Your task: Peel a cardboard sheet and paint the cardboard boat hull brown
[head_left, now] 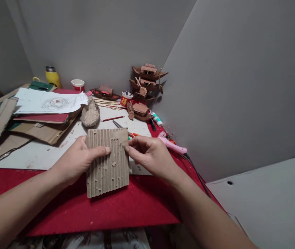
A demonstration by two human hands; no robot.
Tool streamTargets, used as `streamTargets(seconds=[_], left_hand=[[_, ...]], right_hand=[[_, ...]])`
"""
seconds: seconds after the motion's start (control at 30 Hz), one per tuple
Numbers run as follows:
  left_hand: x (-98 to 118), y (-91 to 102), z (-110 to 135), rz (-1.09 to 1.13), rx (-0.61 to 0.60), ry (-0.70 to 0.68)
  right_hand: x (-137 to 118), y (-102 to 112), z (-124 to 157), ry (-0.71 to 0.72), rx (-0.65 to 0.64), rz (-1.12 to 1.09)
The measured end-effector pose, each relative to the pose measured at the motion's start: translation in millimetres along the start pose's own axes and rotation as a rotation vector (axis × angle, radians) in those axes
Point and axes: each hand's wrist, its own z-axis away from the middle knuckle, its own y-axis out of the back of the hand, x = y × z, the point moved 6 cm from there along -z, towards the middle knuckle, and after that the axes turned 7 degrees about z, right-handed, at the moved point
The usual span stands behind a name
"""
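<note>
With our left hand (78, 159) we hold a piece of corrugated cardboard (108, 176), the thumb lying across its ribbed face and the other fingers hidden behind it. The piece is in the air above the front part of the surface (105, 216), which is covered with red cloth, and its ribbed side is turned to us, with some torn bits on the ribs. Our right hand (149, 152) is narrow: the thumb and the first finger come near together at the right edge of the piece, but we cannot tell whether they pinch it or only touch it.

Just behind the piece we see scissors (116, 123), partly covered by it, and a boat-shaped cardboard form (90, 116). To the left there is a pile of flattened cardboard (43, 130) with a drawn paper (30, 100) on top. Near the wall several brown model boats (148, 71) are stacked, and a pink tool (175, 146) lies beyond our right hand.
</note>
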Motion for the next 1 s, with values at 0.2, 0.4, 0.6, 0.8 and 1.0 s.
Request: streamTargets(seconds=[0.2,0.4,0.6,0.8,1.0], left_hand=[[-1,-1.4,-1,-0.097,-0.050,-0.003],[0,-2.8,-2,-0.175,-0.068,-0.039],[1,-5.1,2,-0.163,-0.065,-0.020],[2,-5.6,2,-0.116,-0.039,0.007],[4,-7.2,3,-0.191,-0.032,-0.036]], right_hand=[[-6,-4,1,0.038,-0.074,0.092],[-9,-7,3,0.116,-0.002,0.253],[-5,-7,1,0.220,0.085,0.551],[-10,9,7,0.259,0.288,0.360],[-22,-4,17,0.420,0.265,0.299]])
